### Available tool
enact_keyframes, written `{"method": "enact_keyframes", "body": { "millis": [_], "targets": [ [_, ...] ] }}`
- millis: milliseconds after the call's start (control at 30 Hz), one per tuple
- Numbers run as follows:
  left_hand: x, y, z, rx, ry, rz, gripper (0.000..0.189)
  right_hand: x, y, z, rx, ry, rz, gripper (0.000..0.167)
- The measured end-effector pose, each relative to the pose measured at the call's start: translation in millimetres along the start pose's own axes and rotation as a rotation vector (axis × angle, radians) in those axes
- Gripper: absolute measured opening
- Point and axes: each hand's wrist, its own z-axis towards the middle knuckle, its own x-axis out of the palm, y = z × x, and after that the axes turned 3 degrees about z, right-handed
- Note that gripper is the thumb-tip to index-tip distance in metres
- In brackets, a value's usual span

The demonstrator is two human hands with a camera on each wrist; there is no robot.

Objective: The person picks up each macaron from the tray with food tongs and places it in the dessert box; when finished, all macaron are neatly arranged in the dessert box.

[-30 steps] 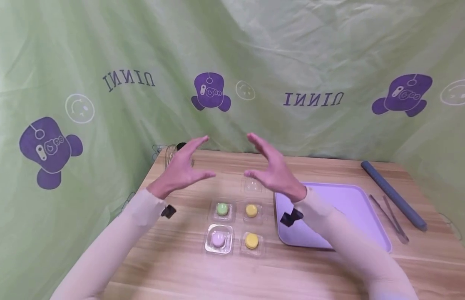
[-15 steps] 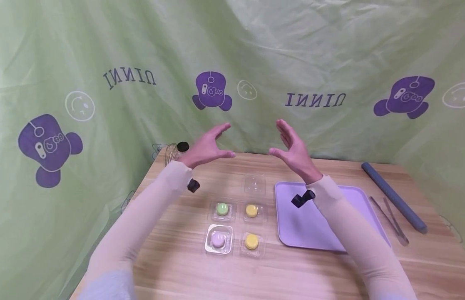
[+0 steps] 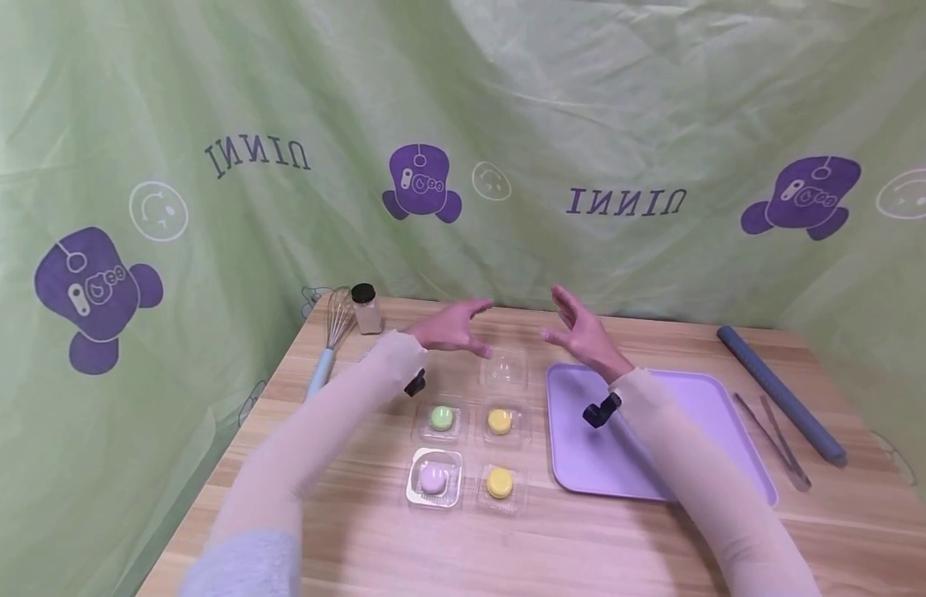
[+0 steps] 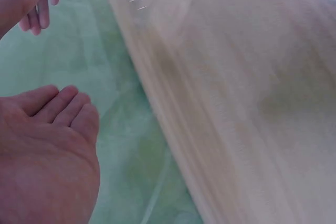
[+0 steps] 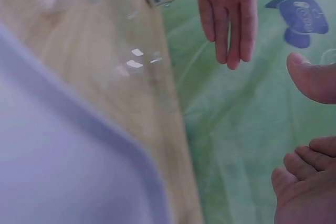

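Note:
My left hand [image 3: 451,327] hovers over the back middle of the table, fingers and thumb spread apart, holding nothing. Facing it, my right hand [image 3: 585,338] hangs in the air near the tray's back left corner, its palm turned inward and bare. Between and below them lies a clear plastic box [image 3: 503,370]. Nearer the front are small clear boxes with a green macaron [image 3: 442,418], a yellow macaron [image 3: 500,421], a pink macaron [image 3: 433,478] and another yellow macaron [image 3: 500,482]. In the right wrist view the left hand [image 5: 228,17] shows straight fingers.
A purple tray [image 3: 582,477] lies on the right, with tongs [image 3: 776,439] and a blue rolling pin [image 3: 782,394] beyond it. At the back left are a whisk [image 3: 330,340] and a black-capped jar [image 3: 367,310]. A green curtain [image 3: 507,108] hangs behind the table.
Both hands moved right and rose, then came down again; the left hand moved farther right, uncovering the whisk and jar. The boxes and tray stayed in place.

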Motion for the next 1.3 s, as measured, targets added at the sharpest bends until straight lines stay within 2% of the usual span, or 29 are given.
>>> {"method": "enact_keyframes", "body": {
  "millis": [133, 267, 600, 767, 967, 1300],
  "targets": [
    [10.3, 3.2, 1.9, -0.008, 0.069, 0.015, 0.101, 10.7, -17.5, -5.3, 0.003, 0.061, -0.076, 0.097],
    [20.6, 6.3, 3.3, -0.022, 0.108, 0.037, 0.1, 23.0, -26.5, -11.3, 0.005, 0.126, -0.133, 0.097],
    [36.8, 5.8, 8.7, -0.031, 0.192, 0.047, 0.1, 38.2, -29.8, -17.1, 0.011, 0.261, -0.272, 0.099],
    [39.5, 3.1, 8.7, -0.036, 0.195, 0.09, 0.099, 40.3, -28.0, -17.5, -0.018, 0.285, -0.306, 0.102],
    [42.1, 2.3, 7.9, -0.056, 0.154, 0.148, 0.095, 43.7, -28.1, -16.1, -0.041, 0.282, -0.338, 0.097],
    [39.4, 6.6, 4.9, -0.038, 0.106, 0.137, 0.083, 46.4, -22.3, -15.9, -0.012, 0.225, -0.285, 0.084]
  ]
}}
